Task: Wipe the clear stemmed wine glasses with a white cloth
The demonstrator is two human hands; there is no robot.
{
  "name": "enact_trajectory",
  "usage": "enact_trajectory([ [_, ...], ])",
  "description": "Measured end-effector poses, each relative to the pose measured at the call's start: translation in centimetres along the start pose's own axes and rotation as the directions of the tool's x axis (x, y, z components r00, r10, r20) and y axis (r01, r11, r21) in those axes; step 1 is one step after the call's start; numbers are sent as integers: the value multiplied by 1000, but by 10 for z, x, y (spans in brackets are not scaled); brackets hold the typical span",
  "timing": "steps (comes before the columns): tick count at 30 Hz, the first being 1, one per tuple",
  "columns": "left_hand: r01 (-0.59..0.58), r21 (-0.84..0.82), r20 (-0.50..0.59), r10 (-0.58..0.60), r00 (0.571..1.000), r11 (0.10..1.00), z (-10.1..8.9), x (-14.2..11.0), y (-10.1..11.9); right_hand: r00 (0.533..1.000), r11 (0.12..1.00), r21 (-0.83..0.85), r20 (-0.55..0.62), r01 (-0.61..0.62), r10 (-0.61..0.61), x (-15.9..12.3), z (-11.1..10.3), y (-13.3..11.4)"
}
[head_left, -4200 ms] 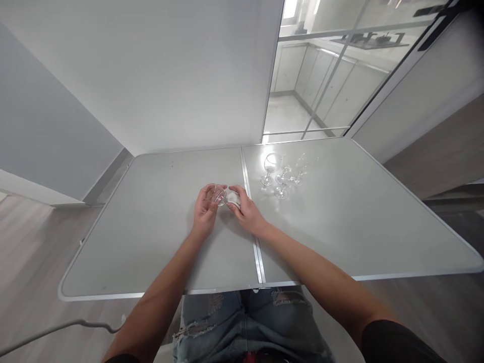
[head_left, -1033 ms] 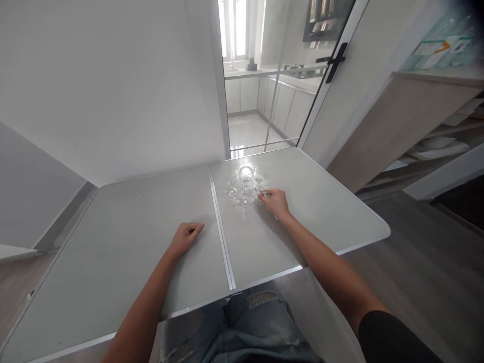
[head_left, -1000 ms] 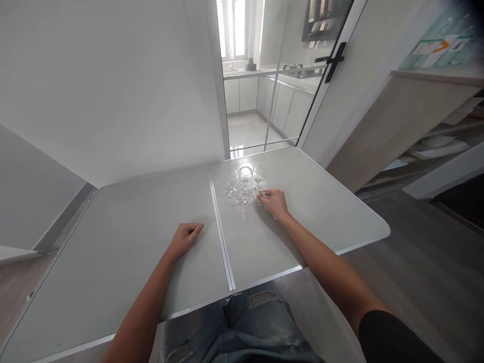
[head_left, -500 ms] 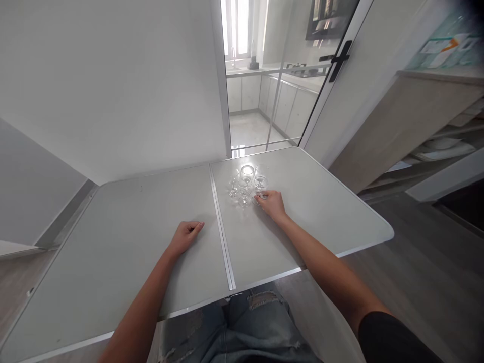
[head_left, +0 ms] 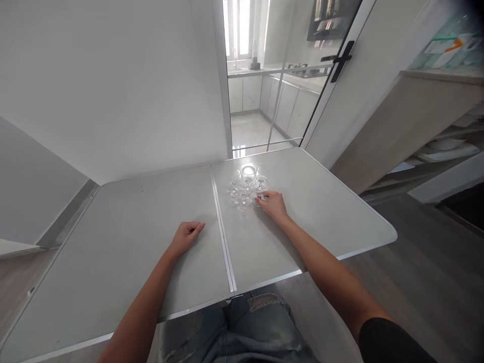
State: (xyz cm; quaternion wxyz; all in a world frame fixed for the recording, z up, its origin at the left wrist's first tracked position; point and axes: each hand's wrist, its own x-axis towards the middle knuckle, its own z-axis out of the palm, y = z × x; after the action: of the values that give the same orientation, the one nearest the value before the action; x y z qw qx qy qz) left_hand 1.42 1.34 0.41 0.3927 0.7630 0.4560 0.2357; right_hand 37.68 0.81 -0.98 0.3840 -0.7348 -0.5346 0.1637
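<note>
A tight cluster of several clear stemmed glasses (head_left: 245, 185) stands on the pale folding table (head_left: 321, 201), right of its metal centre seam. My right hand (head_left: 273, 204) is closed at the near right of the cluster, thumb and fingertips pinching the lower part of one stemmed glass (head_left: 257, 201). My fingers hide some of that glass, and its clear outline blends with the others. Left of the seam, my left hand (head_left: 187, 236) rests on the table with its fingers curled in a loose fist. Nothing shows in it.
A white wall (head_left: 151, 91) borders the table's far left side. Behind the glasses is a glazed door with a black handle (head_left: 342, 60), a kitchen visible through it. Wooden shelves (head_left: 408, 131) holding various items stand to the right.
Both hands and the glasses stay practically where they were. Only the camera view has shifted very slightly.
</note>
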Motion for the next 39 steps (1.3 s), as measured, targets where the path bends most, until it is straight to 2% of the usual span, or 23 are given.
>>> enact_trajectory([
  [2, 3, -4, 1, -3, 1000, 1000, 0, 0, 2, 999, 999, -29, -1, -46, 46, -1, -8, 4],
  [4, 11, -12, 1, -11, 1000, 1000, 0, -1, 5, 995, 996, -47, 60, -82, 84, -4, -22, 8],
  [6, 15, -22, -2, -15, 1000, 1000, 0, -1, 5, 959, 999, 1, 280, -47, 45, -8, -40, 7],
  [7, 13, -27, -4, -13, 1000, 1000, 0, -1, 5, 905, 998, 61, 425, -4, -22, -11, -49, 5],
  [8, 8, -32, -5, -8, 1000, 999, 0, -1, 4, 816, 990, 137, 568, 36, -108, -16, -56, 0],
  [9, 3, -34, -6, -3, 1000, 999, 0, -1, 3, 695, 974, 220, 693, 54, -195, -21, -60, -6],
  [10, 1, -32, -4, -2, 1000, 999, 0, -1, 2, 541, 953, 301, 794, 47, -277, -27, -61, -14],
  [11, 2, -25, -2, -2, 1000, 1000, 0, -1, 2, 357, 928, 372, 864, 25, -356, -34, -59, -23],
  [12, -1, -10, 0, 1, 1000, 1000, 0, -1, 1, 162, 901, 433, 890, -5, -427, -41, -53, -32],
  [13, -17, 17, 4, 16, 1000, 1000, 0, -1, 2, -5, 873, 486, 874, -34, -486, -50, -44, -41],
  [14, -48, 59, 18, 47, 999, 997, 2, -2, 2, -107, 844, 535, 837, -52, -537, -59, -33, -50],
  [15, -99, 113, 47, 94, 994, 989, 4, -3, 4, -128, 811, 582, 802, -53, -584, -67, -20, -58],
  [17, -234, 231, 153, 203, 967, 944, 9, -5, 6, -55, 742, 671, 741, 1, -669, -82, 7, -75],
  [18, -296, 279, 214, 242, 947, 913, 12, -7, 7, 8, 708, 704, 708, 56, -706, -88, 21, -84],
  [20, -345, 336, 283, 256, 924, 876, 17, -8, 8, 209, 639, 743, 604, 201, -769, -94, 48, -101],
  [22, -294, 346, 247, 216, 945, 891, 19, -9, 6, 428, 601, 695, 440, 394, -789, -96, 72, -118],
  [23, -254, 330, 209, 193, 959, 909, 19, -9, 4, 495, 594, 629, 355, 501, -793, -96, 82, -125],
  [24, -222, 305, 173, 175, 969, 926, 19, -8, 2, 523, 582, 542, 279, 606, -805, -97, 92, -131],
  [25, -203, 278, 147, 167, 975, 939, 18, -7, -1, 519, 557, 441, 216, 704, -827, -98, 100, -136],
  [27, -195, 233, 150, 163, 975, 953, 15, -4, -6, 434, 458, 243, 145, 855, -889, -102, 112, -140],
  [29, -187, 212, 171, 152, 973, 959, 14, -1, -11, 324, 336, 97, 125, 937, -938, -108, 118, -141],
  [31, -171, 198, 178, 136, 975, 965, 15, 2, -16, 262, 268, 30, 128, 963, -956, -112, 120, -139],
  [39, -233, 173, 154, 207, 966, 957, 15, 0, -16, 291, 300, 68, 117, 951, -949, -108, 121, -138],
])
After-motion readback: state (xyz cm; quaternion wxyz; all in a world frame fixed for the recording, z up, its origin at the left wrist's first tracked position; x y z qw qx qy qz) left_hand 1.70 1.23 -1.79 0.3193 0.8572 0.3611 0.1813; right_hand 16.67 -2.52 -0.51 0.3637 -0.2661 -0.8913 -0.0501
